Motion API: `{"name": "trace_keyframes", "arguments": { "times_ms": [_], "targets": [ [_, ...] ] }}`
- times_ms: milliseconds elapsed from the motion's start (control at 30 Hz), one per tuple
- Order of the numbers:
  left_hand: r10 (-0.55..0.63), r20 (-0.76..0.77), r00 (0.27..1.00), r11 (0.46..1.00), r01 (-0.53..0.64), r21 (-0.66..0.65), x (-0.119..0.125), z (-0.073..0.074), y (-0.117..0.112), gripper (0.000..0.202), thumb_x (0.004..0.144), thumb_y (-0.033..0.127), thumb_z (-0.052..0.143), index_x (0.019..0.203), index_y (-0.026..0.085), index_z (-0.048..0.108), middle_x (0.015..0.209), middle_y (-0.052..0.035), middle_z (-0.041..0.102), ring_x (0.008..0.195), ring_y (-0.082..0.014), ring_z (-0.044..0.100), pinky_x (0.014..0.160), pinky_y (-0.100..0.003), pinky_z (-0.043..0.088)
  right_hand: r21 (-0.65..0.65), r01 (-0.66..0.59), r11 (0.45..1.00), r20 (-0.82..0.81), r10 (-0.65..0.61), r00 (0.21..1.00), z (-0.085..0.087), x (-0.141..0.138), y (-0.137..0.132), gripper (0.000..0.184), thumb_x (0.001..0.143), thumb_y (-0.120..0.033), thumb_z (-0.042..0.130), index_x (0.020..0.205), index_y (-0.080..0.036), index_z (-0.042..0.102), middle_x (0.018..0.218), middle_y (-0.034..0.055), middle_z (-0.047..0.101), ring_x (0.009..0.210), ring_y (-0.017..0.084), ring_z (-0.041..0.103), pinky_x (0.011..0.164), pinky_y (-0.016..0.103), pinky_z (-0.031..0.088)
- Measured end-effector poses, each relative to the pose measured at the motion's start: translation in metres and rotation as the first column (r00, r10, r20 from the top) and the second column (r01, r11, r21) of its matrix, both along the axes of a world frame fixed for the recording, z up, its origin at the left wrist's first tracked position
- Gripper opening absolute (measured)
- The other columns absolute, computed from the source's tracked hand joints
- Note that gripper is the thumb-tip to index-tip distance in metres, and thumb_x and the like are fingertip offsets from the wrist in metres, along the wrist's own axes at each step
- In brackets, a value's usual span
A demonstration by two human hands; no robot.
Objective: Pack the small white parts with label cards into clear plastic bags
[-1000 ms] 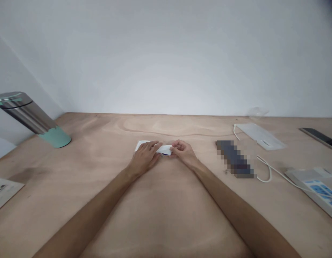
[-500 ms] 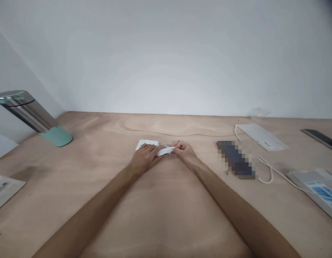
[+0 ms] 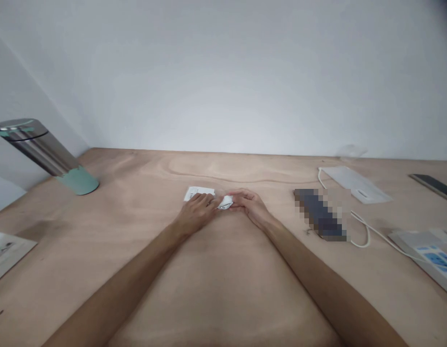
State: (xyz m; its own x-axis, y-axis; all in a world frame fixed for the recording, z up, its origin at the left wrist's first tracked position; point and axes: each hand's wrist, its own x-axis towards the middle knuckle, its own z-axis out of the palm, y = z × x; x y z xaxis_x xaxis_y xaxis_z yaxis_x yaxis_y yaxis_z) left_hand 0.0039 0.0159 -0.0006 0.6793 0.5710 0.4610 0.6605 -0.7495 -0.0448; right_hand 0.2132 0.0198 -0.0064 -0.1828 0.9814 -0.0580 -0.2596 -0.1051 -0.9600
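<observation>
My left hand (image 3: 197, 213) is closed, its fingers curled at the left end of a small white folded piece (image 3: 226, 202), perhaps paper or film. From the right, my right hand (image 3: 254, 208) pinches the same piece, its fingers bent around the end and partly covering it. A flat white packet with dark print (image 3: 199, 192) lies just behind and partly under my left fingers. Both hands rest low over the wooden table (image 3: 216, 270). The exact kind of the white piece is too small to make out.
A steel bottle with a mint-green base (image 3: 57, 156) stands at the left. A printed card (image 3: 9, 253) lies nearer. On the right are a pixelated dark object (image 3: 320, 214), a white cord (image 3: 366, 236), a translucent sleeve (image 3: 357, 184), a phone-like slab (image 3: 435, 185) and a blue-printed packet (image 3: 426, 248).
The white piece, earlier stretched as a longer strip between my hands, now looks shorter and folded. My right fingers have moved over its end. The view has shifted slightly.
</observation>
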Motion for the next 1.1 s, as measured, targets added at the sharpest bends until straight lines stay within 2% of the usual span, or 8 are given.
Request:
{"name": "trace_keyframes", "arguments": {
  "times_ms": [300,467,600,700,833,967,1033,1100],
  "targets": [
    [0.084,0.026,0.996,0.996,-0.084,-0.002,-0.001,0.0,0.001,0.037,0.098,0.032,0.032,0.128,0.02,0.049,0.09,-0.0082,0.063,0.087,-0.0197,0.058,0.083,-0.035,0.043,0.054,-0.121,0.991,0.069,0.117,0.991,-0.002,0.002,-0.001,0.039,0.067,-0.035,0.074,0.104,-0.022,0.069,0.095,0.0058,0.071,0.083,0.02,0.068,0.069,0.03,0.055],
    [0.108,0.086,0.99,0.993,-0.104,-0.055,0.001,-0.004,0.003,0.036,0.098,0.034,0.033,0.126,0.018,0.05,0.093,-0.0087,0.067,0.09,-0.021,0.06,0.084,-0.035,0.044,0.084,-0.02,0.996,0.132,0.009,0.991,-0.005,-0.005,-0.001,0.034,0.066,-0.038,0.075,0.097,-0.025,0.071,0.096,0.0041,0.071,0.082,0.018,0.067,0.064,0.026,0.055],
    [0.144,0.143,0.979,0.978,-0.119,-0.17,0.006,-0.001,0.0,0.036,0.097,0.032,0.033,0.127,0.018,0.048,0.107,-0.0092,0.067,0.097,-0.0219,0.061,0.087,-0.036,0.045,0.085,0.066,0.994,0.171,-0.08,0.982,-0.004,-0.01,-0.002,0.03,0.065,-0.039,0.075,0.091,-0.024,0.073,0.089,0.0037,0.071,0.082,0.019,0.066,0.064,0.027,0.055],
    [0.181,0.247,0.952,0.942,-0.095,-0.323,0.011,0.003,-0.005,0.037,0.097,0.032,0.034,0.132,0.021,0.043,0.115,-0.0076,0.065,0.098,-0.0213,0.062,0.084,-0.035,0.047,0.099,0.115,0.988,0.19,-0.132,0.973,-0.004,-0.011,-0.002,0.029,0.064,-0.04,0.075,0.089,-0.023,0.074,0.087,0.0041,0.071,0.077,0.018,0.065,0.062,0.027,0.054],
    [0.22,0.426,0.877,0.858,0.034,-0.513,0.016,0.006,-0.009,0.039,0.096,0.036,0.035,0.131,0.022,0.043,0.096,-0.005,0.068,0.082,-0.017,0.064,0.073,-0.028,0.048,0.12,0.125,0.985,0.174,-0.145,0.974,-0.005,-0.01,-0.001,0.034,0.064,-0.042,0.075,0.092,-0.022,0.072,0.089,0.0045,0.071,0.078,0.019,0.065,0.065,0.028,0.055],
    [0.246,0.505,0.827,0.769,0.151,-0.621,0.016,0.009,-0.009,0.036,0.094,0.04,0.037,0.124,0.023,0.05,0.077,0.0002,0.064,0.068,-0.0139,0.061,0.066,-0.025,0.047,0.128,0.114,0.985,0.099,-0.127,0.987,-0.006,-0.009,0.001,0.041,0.061,-0.039,0.078,0.097,-0.023,0.068,0.085,0.0022,0.07,0.078,0.018,0.065,0.07,0.03,0.055],
    [0.263,0.507,0.821,0.738,0.168,-0.654,0.015,0.011,-0.008,0.036,0.093,0.043,0.04,0.122,0.024,0.052,0.079,0.0008,0.065,0.068,-0.0134,0.06,0.064,-0.025,0.047,0.132,0.118,0.984,0.069,-0.127,0.989,-0.006,-0.009,0.0,0.045,0.06,-0.039,0.079,0.099,-0.024,0.065,0.081,0.0005,0.068,0.076,0.017,0.065,0.073,0.03,0.055],
    [0.283,0.494,0.822,0.74,0.141,-0.658,0.015,0.013,-0.008,0.038,0.09,0.045,0.045,0.121,0.025,0.053,0.085,0.0003,0.066,0.07,-0.0136,0.059,0.064,-0.025,0.046,0.134,0.118,0.984,0.057,-0.127,0.99,-0.004,-0.01,-0.001,0.048,0.059,-0.039,0.079,0.101,-0.024,0.062,0.078,-0.0009,0.066,0.074,0.016,0.064,0.074,0.031,0.055]
  ]
}}
